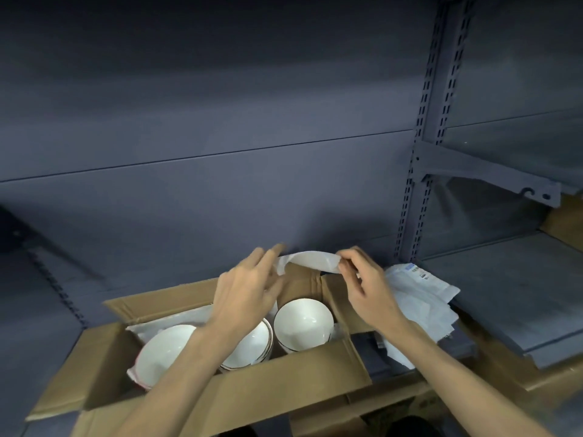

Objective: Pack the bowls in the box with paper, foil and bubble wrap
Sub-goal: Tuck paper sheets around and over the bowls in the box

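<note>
An open cardboard box (290, 373) sits on a grey shelf and holds three white bowls: one at the left (164, 351), one in the middle (249, 342) partly under my left wrist, one at the right (303, 323). Above the box's far edge I hold a white sheet of paper (312, 261) stretched between both hands. My right hand (366, 288) pinches its right end. My left hand (249, 291) is blurred at the sheet's left end, fingers spread and touching it. White wrapping lines the box behind the bowls.
A pile of white paper and plastic sheets (419, 298) lies on the shelf right of the box. A slotted grey upright (419, 184) and a bracket (492, 178) stand at the right. More cardboard (561, 222) shows at the far right edge.
</note>
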